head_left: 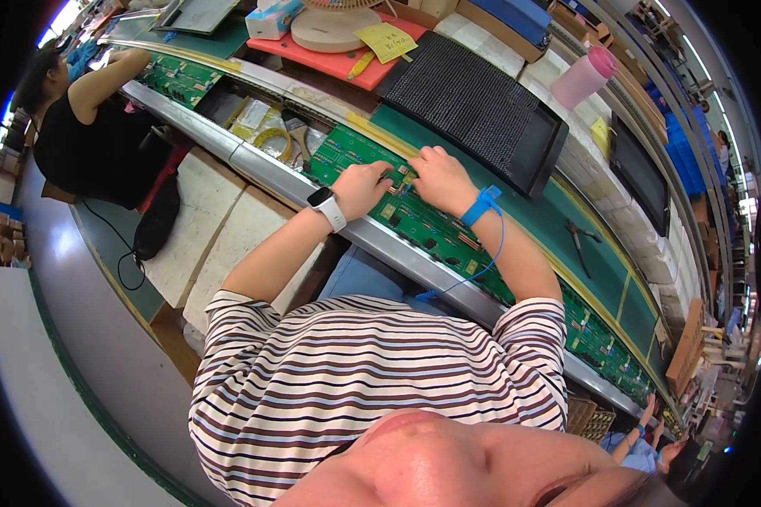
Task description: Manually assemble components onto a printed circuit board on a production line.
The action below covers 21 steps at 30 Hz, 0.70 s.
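A long green circuit board (416,226) with many small parts on it lies in the line's metal rail in front of me. My left hand (360,189), with a white-banded watch on its wrist, rests over the board with its fingers curled and thumb and forefinger close together. My right hand (442,181), wearing a blue wrist strap (483,205) with a coiled cord, bends its fingers down onto the board just to the right. Small tan and copper parts (395,180) sit between the two hands. What the fingertips pinch is too small to make out.
A black tray (473,106) of small dark parts lies beyond the board. Pliers (579,245) rest on the green bench to the right. A brush (298,135) and tape roll (272,144) lie left. A pink bottle (585,76) stands behind; a co-worker (97,135) sits left.
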{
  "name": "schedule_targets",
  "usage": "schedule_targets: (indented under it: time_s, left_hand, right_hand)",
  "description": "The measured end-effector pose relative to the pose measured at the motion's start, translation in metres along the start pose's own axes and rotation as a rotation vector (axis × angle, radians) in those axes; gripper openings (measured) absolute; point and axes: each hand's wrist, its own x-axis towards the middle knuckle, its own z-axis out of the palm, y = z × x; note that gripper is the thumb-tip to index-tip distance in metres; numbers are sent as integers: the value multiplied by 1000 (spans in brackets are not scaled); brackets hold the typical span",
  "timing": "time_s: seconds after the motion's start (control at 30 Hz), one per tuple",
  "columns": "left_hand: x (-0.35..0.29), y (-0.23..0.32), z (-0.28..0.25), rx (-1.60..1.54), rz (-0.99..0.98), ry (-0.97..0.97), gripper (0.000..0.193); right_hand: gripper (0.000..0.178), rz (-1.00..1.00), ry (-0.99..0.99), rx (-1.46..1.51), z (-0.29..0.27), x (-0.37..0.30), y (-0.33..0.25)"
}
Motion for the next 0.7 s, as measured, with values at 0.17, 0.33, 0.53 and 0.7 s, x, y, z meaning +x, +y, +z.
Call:
schedule_targets:
  time_s: [0.17,0.33,0.53,0.7]
  left_hand:
    - [6,12,-13,-369,-77,83,26]
    - [19,22,-7,-1097,-245,16,28]
    - [31,16,-14,-1159,-313,-115,31]
    - [35,8,-10,-1095,-334,-116,37]
  right_hand:
    - [35,-75,309,386,-6,-1,-31]
    - [30,144,399,957,-9,1,-37]
    - [26,273,266,1165,-1,14,-18]
    - [20,295,146,1279,14,25,-2]
